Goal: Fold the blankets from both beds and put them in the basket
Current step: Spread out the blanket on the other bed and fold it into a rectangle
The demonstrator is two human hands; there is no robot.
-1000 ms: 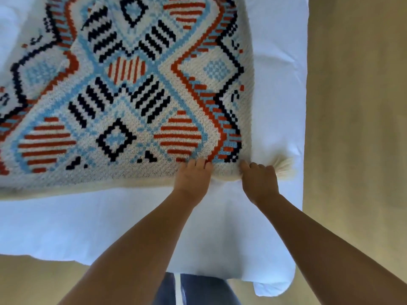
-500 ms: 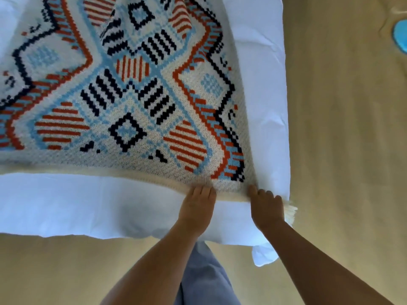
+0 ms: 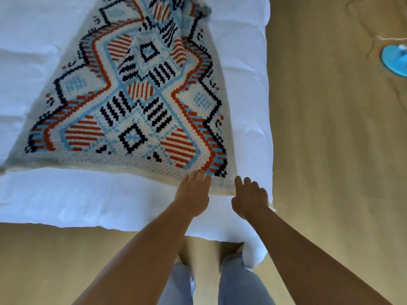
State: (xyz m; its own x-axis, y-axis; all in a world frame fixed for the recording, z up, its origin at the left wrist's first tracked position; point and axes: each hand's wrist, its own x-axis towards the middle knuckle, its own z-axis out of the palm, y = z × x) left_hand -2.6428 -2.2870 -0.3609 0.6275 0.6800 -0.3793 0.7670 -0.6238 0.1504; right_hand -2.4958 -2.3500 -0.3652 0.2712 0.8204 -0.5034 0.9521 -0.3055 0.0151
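White-sheeted bed (image 3: 88, 194) beneath fingers (image 3: 199, 176); patterned blanket (image 3: 136, 111) spread on it, near hem right at fingertips, rest running away beyond them, far end bunched. Tan floor (image 3: 330, 150) right of fingers and on near side past bed edge; blue round object (image 3: 394, 62) on floor, well right of fingers

Knit blanket (image 3: 136, 111) (orange, navy, blue on cream) spread on bed (image 3: 66, 194), far end rumpled.

Open sheet of the bed (image 3: 66, 194) runs along its near edge before the blanket (image 3: 141, 119), with a narrower strip on the right. The blanket heaps into folds at its far end. The left hand (image 3: 193, 194) and right hand (image 3: 250, 198) crowd its near right corner. A blue round thing (image 3: 394, 62) lies on the floor (image 3: 330, 150), far right
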